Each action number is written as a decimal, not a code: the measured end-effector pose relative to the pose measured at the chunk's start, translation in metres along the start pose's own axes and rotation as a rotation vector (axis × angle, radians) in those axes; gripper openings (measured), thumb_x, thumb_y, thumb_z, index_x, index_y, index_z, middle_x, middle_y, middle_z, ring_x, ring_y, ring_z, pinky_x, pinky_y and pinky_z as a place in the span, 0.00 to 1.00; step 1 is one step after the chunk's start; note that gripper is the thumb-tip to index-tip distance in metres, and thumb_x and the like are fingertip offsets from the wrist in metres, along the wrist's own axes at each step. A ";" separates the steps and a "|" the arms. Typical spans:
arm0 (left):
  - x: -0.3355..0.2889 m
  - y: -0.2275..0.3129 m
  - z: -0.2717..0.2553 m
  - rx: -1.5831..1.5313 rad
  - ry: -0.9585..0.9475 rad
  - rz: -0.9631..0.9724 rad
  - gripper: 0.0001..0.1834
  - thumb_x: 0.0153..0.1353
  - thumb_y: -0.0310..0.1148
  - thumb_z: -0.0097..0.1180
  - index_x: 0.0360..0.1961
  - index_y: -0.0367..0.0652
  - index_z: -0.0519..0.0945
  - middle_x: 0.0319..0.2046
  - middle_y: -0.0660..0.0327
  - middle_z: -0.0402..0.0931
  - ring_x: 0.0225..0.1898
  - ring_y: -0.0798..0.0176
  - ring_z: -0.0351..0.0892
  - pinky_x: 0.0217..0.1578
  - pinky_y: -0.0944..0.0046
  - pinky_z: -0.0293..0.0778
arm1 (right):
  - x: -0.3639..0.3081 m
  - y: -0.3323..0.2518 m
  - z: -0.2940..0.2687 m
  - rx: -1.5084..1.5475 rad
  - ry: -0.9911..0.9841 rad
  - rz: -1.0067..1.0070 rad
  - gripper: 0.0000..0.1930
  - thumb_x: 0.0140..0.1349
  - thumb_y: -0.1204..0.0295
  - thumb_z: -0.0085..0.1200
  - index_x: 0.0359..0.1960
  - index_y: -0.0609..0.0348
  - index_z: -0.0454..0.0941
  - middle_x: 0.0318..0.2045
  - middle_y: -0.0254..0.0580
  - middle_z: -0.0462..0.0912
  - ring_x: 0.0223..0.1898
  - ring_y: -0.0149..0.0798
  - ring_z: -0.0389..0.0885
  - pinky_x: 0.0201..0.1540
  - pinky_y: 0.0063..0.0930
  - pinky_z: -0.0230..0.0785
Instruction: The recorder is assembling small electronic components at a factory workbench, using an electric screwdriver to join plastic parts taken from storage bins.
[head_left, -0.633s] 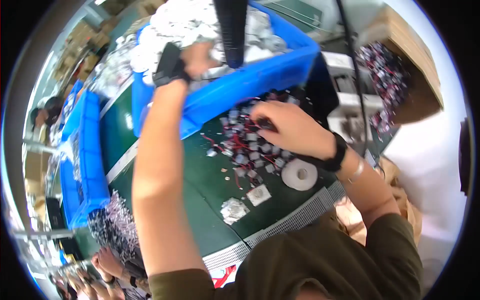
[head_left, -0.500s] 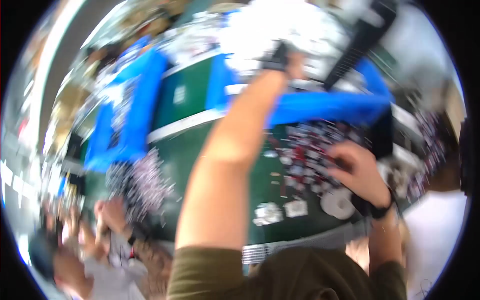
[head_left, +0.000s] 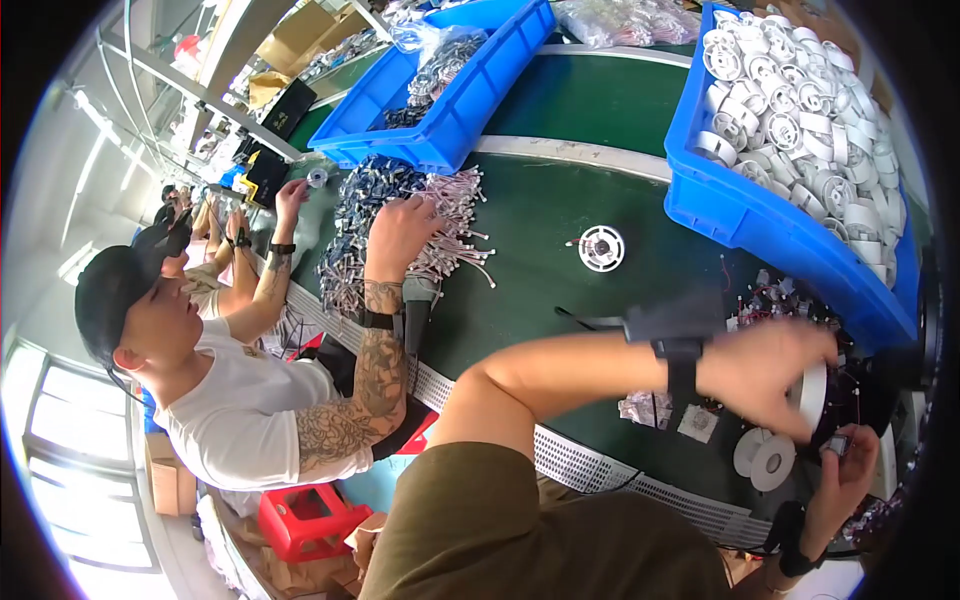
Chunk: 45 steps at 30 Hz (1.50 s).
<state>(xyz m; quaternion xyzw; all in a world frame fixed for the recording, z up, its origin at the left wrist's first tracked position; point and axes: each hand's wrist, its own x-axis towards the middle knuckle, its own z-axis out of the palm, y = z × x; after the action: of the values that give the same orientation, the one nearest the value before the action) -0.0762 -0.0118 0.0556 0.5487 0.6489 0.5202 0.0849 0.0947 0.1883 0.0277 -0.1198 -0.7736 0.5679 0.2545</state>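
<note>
White round part (head_left: 814,393), lower right of the frame, is gripped by the left hand (head_left: 762,372), probably for steadiness; the right hand (head_left: 848,477) pinches a small grey module (head_left: 838,443); upper right, a blue bin (head_left: 715,215) corrals white pieces (head_left: 783,130).

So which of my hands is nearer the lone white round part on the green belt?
Left: your left hand is lower right of the white round part; your right hand is farther off that way.
</note>
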 end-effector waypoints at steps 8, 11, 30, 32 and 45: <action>-0.036 -0.024 0.094 0.020 0.113 0.167 0.31 0.38 0.40 0.69 0.45 0.40 0.74 0.42 0.49 0.72 0.45 0.47 0.73 0.45 0.52 0.70 | -0.009 0.003 -0.015 0.030 0.253 -0.041 0.25 0.50 0.86 0.52 0.54 0.69 0.68 0.50 0.47 0.74 0.54 0.38 0.71 0.59 0.30 0.60; -0.048 -0.026 0.088 -0.008 0.170 0.030 0.30 0.34 0.32 0.72 0.43 0.39 0.74 0.42 0.50 0.75 0.44 0.46 0.74 0.44 0.53 0.71 | -0.009 -0.016 0.007 0.221 0.115 0.023 0.20 0.49 0.84 0.59 0.47 0.66 0.72 0.46 0.43 0.76 0.47 0.34 0.75 0.48 0.25 0.70; -0.035 0.000 0.086 0.111 -0.088 -0.026 0.37 0.39 0.29 0.71 0.53 0.39 0.69 0.49 0.52 0.71 0.51 0.48 0.71 0.49 0.56 0.70 | -0.027 -0.023 0.008 -0.387 -0.347 -0.318 0.14 0.49 0.81 0.58 0.40 0.58 0.76 0.35 0.41 0.74 0.36 0.43 0.75 0.37 0.30 0.70; -0.035 -0.004 0.082 0.046 -0.088 -0.062 0.36 0.40 0.28 0.71 0.53 0.41 0.70 0.49 0.53 0.72 0.51 0.50 0.72 0.48 0.57 0.70 | -0.023 -0.023 0.008 -0.543 -0.454 -0.352 0.14 0.49 0.79 0.58 0.39 0.58 0.74 0.34 0.42 0.74 0.36 0.46 0.75 0.38 0.34 0.68; -0.034 -0.017 0.072 -0.052 -0.184 -0.062 0.39 0.39 0.31 0.72 0.55 0.42 0.68 0.49 0.54 0.73 0.50 0.50 0.73 0.49 0.57 0.71 | -0.008 -0.020 0.016 -0.644 -0.511 -0.571 0.09 0.48 0.77 0.59 0.32 0.59 0.76 0.31 0.37 0.72 0.37 0.43 0.74 0.38 0.36 0.68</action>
<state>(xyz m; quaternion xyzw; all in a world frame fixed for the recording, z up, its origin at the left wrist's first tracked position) -0.0248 0.0054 -0.0046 0.5714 0.6413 0.4814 0.1744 0.0955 0.1651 0.0411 0.1672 -0.9491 0.2193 0.1522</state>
